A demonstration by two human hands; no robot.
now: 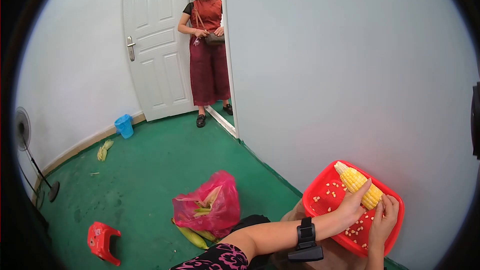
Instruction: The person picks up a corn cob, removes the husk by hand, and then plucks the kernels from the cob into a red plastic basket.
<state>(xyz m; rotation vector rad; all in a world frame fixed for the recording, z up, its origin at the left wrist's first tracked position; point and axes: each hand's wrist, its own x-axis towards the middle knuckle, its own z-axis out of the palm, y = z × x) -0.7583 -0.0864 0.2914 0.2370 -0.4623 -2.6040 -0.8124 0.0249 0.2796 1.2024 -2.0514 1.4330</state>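
Note:
A yellow corn cob (356,181) is held at a slant above a red plastic basket (320,182). Its pale tip points up and to the left. My left hand (352,204) grips the cob from the near side, thumb along it. At the cob's lower end, my right hand (384,220) has its fingers closed on the cob. Loose corn kernels (354,231) lie scattered over the bottom of the basket. Part of the basket is hidden behind my hands and left forearm, which wears a black wrist strap (305,233).
A pink plastic bag (225,202) with husks stands on the green floor, unshelled corn (192,237) beside it. Left are a red stool (102,242), fan (24,125), blue bin (124,126) and husk (104,150). A person (210,65) stands by the open door (160,45).

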